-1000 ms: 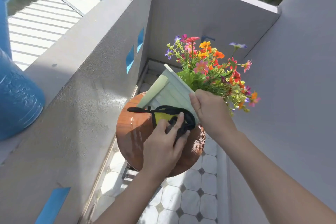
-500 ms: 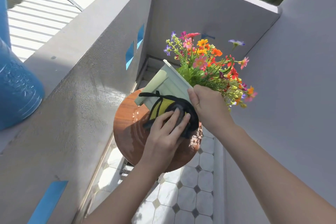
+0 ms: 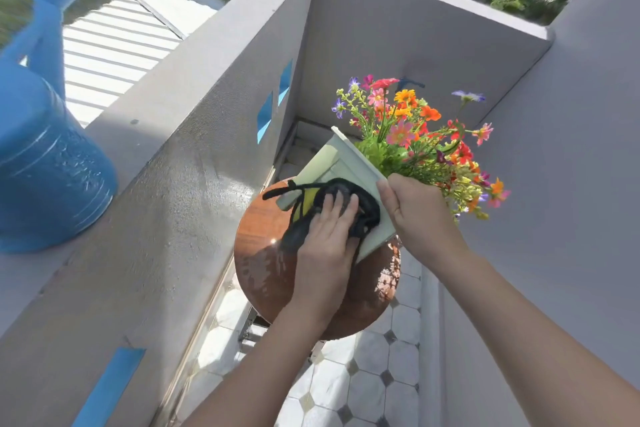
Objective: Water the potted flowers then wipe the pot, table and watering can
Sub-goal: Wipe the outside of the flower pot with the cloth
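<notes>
A pale green square pot (image 3: 341, 166) of colourful flowers (image 3: 415, 135) is tilted over a round brown table (image 3: 263, 270). My right hand (image 3: 415, 215) grips the pot at its rim, just below the flowers. My left hand (image 3: 325, 239) presses a black and yellow cloth (image 3: 363, 208) flat against the pot's side. The table top glistens with wet patches. A blue watering can (image 3: 45, 163) stands on top of the grey parapet wall at the far left, its spout pointing up and away.
A grey parapet wall (image 3: 180, 163) runs along the left, close to the table. Grey walls close off the back and the right side (image 3: 571, 201). Below lies a narrow white tiled floor (image 3: 374, 374) with dark diamond insets.
My left hand has slid the cloth up and along the side of the pot. The view has swung left, bringing more of the watering can into sight.
</notes>
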`<state>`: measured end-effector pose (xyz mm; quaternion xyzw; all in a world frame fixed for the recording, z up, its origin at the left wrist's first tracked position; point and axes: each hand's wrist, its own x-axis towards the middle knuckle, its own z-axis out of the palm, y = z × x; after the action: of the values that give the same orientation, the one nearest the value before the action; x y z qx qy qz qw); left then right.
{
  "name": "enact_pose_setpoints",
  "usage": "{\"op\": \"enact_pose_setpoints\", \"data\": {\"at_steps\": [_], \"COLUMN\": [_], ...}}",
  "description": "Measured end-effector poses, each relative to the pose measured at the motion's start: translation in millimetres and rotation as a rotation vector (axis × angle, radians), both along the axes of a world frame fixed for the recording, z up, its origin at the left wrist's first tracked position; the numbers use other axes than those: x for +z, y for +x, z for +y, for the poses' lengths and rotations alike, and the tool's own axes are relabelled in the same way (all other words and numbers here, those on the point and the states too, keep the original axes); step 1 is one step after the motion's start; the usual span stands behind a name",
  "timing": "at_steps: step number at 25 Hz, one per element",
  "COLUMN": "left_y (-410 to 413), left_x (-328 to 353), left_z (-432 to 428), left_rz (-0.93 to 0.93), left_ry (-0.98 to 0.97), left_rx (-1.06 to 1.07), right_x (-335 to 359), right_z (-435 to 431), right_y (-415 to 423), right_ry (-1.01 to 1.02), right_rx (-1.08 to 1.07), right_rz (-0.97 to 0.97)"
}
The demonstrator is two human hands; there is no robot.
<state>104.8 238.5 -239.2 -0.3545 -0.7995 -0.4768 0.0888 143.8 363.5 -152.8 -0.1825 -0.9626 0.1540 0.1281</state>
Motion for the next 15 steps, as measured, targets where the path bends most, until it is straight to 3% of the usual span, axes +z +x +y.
{"op": "enact_pose_setpoints", "data": {"at_steps": [6,11,13,15], "left_y": [-61.2,-54.4,-31.1,-15.0], "left_x": [27.8,25.9,15.4,6.3], "left_z": [28.3,6.0,-8.0,-8.1], "left_rz": [0.071,-0.451,-0.41,-0.177], "left_ry": [-0.071,-0.118,-0.084,-0.018], "left_rx": [0.19,0.498,0.47,0.315], "right_x": [-1.1,-4.1,-5.2,-5.6], "right_z": [-0.2,-3.4,0.7,3.3], "right_y": [3.4,4.1,4.2,4.0], "right_ry": [0.014,0.0,-0.005,0.007], "right_rx": [0.026,-0.004,-0.028,-0.028], "right_rz": [0.056,0.056,0.049,0.046]}}
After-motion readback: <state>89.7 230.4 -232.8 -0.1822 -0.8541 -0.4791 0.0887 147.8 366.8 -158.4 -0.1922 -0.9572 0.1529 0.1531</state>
